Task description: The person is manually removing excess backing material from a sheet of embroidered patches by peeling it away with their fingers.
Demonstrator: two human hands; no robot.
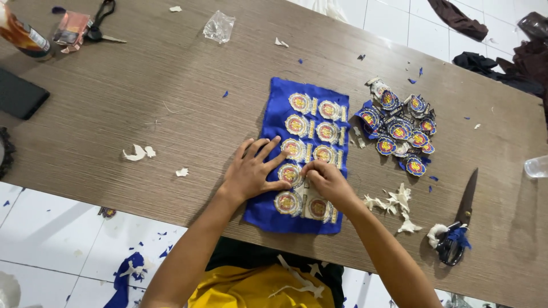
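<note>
A blue cloth sheet (278,114) lies on the wooden table (171,114), covered with two columns of round gold-and-red embroidered badges (299,102). My left hand (254,168) rests flat on the cloth's left side, fingers spread, fingertips touching a badge in the left column. My right hand (326,179) has its fingers pinched together at a small strip between the two columns, low on the cloth. Whether something is gripped in the pinch is hidden by the fingers.
A pile of cut-out badges (399,128) lies right of the cloth. Scissors (459,219) and white backing scraps (394,202) sit near the front right edge. A phone (20,94), keys (103,23), a bottle (23,34) and a plastic wrapper (218,27) lie at the far left.
</note>
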